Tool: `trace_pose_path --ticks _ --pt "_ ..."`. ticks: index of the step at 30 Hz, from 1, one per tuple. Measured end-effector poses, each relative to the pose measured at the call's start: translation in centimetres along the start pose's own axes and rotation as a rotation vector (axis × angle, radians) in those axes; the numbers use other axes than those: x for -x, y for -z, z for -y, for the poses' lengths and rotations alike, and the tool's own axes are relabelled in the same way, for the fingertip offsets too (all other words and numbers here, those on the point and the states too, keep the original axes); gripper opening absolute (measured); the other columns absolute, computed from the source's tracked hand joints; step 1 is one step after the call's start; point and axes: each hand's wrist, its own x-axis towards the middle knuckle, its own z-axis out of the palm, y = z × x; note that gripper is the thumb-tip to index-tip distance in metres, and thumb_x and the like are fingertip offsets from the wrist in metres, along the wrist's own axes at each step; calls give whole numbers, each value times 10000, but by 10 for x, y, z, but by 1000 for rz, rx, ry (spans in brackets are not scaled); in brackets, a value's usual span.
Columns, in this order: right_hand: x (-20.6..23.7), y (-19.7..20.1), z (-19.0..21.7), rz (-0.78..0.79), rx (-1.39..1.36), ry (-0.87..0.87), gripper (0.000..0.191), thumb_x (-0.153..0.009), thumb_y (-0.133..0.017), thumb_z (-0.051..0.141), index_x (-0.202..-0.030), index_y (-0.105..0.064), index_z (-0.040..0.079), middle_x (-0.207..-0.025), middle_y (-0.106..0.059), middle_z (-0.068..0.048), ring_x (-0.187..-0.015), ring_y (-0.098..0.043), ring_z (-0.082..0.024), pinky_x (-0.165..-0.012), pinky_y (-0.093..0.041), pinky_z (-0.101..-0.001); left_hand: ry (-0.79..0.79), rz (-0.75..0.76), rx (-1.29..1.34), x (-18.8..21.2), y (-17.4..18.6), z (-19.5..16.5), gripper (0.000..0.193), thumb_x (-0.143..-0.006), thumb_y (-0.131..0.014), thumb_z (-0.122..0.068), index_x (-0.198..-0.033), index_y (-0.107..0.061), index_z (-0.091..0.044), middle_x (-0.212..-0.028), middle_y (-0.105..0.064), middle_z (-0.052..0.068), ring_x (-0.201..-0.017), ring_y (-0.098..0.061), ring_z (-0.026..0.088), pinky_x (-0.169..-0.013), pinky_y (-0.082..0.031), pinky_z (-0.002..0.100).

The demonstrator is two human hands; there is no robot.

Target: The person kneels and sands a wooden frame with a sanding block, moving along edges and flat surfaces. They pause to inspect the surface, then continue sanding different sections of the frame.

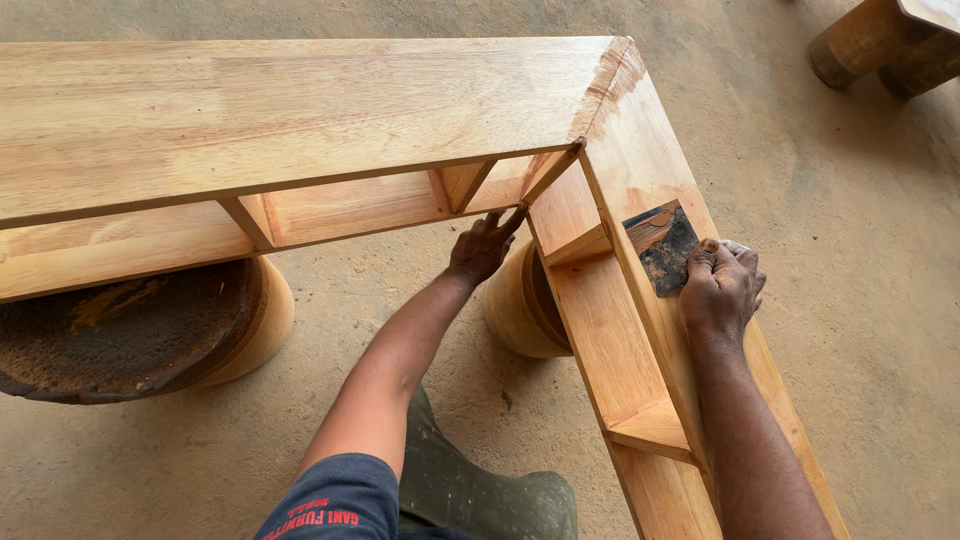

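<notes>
Head view, looking down. A wooden frame (300,120) of pale boards, mitred at the far corner, rests on round wood stumps: one dark-topped stump (130,330) at lower left, a second stump (515,310) under the corner.

Right hand (722,290): I see it lying on the upper face of the frame's right-hand board. Its fingers (708,258) are curled and closed on a scraper (662,245), a flat dark blade smeared with brown filler. The blade lies flat against the board, just ahead of the knuckles, roughly midway along the board between the mitre and the near end.

Left hand (482,248): reached under the frame, fingers loosely spread, fingertips touching the lower edge of the boards just below the mitred corner. It holds nothing that I can see.

Brownish smears show along the mitre joint (605,85).

Surroundings: sandy concrete floor (860,200); a green rubber boot (470,490) at the bottom edge; a dark blue sleeve (335,505) on the left arm; more stumps (870,40) at the top right corner.
</notes>
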Motion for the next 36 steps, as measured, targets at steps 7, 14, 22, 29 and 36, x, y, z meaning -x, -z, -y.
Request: trace_pose_path --ticks 7,14,22,29,36 --pt "0 -2 -4 4 10 -3 406 -1110 -485 445 -1126 -747 135 -1335 -532 -107 -1271 -414 -344 -1127 -250 -564 38 22 48 -1 1 -4 769 -1056 -567 -351 -1640 -67 -339 -1520 -471 201 -1071 -677 336 -686 -650 428" --pt "-1 -2 -2 -5 11 7 432 -1115 -467 457 -1102 -740 123 -1318 -530 -116 -1255 -412 -344 -1113 -248 -571 118 6 249 -1 -5 -24 920 -1023 -600 -345 -1618 100 -299 -1533 -457 196 -1152 -652 372 -779 -632 473" --pt "3 3 4 9 -21 -9 488 -1126 -424 482 -1021 -739 124 -1288 -536 -106 -1245 -414 -321 -1116 -248 -571 162 -153 347 2 -21 -39 1110 -978 -681 -148 -1588 222 -358 -1452 -545 200 -1099 -697 342 -724 -660 417" --pt "3 1 3 5 -23 1 481 -1125 -433 482 -1062 -740 116 -1300 -538 -111 -1255 -415 -326 -1121 -243 -570 179 -181 390 1 -15 -44 1126 -979 -661 -119 -1550 273 -382 -1495 -536 219 -1006 -732 309 -668 -664 383" --pt "1 0 1 5 -23 -6 455 -1117 -455 471 -1157 -741 120 -1327 -537 -115 -1287 -413 -330 -1135 -231 -569 225 -2 428 -6 0 -43 1112 -1004 -649 -176 -1539 301 -391 -1496 -549 160 -1033 -727 299 -808 -653 409"
